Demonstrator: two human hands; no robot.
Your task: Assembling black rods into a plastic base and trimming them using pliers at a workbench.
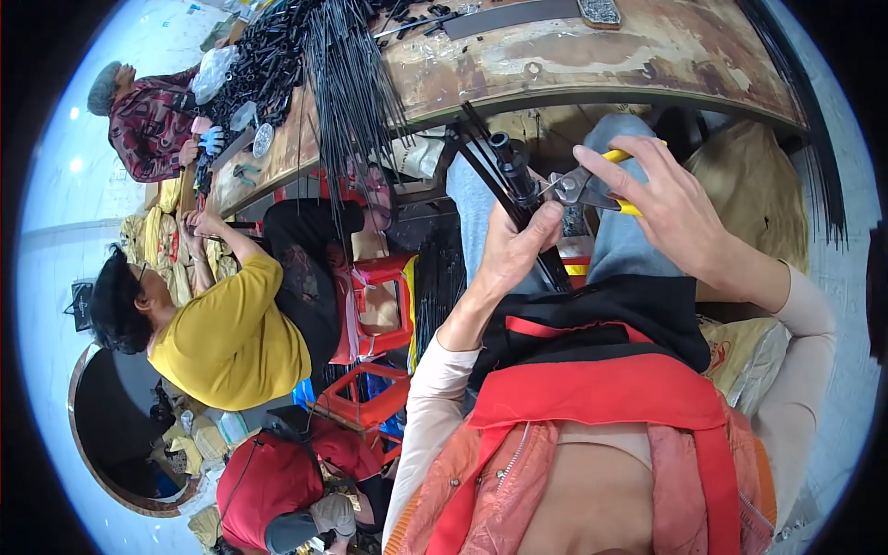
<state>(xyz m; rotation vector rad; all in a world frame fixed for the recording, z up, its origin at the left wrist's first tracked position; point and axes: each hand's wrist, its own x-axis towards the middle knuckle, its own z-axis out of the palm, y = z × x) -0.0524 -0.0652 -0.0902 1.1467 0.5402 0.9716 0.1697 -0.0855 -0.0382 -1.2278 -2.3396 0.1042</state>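
left hand (520, 248): clamped round black tubes (516, 174);
right hand (673, 203): wrapped round yellow-handled pliers (575, 188);
pliers: nose just beside tubes;
bench (592, 67): thin black rods (347, 92) hanging over edge

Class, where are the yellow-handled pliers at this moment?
In the head view, the yellow-handled pliers are right of centre, in the person's right hand, their tips close to the black tubes held in the left hand.

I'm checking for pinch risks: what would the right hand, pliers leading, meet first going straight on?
Probably the black tube held in the left hand, though depth near the pliers is unclear.
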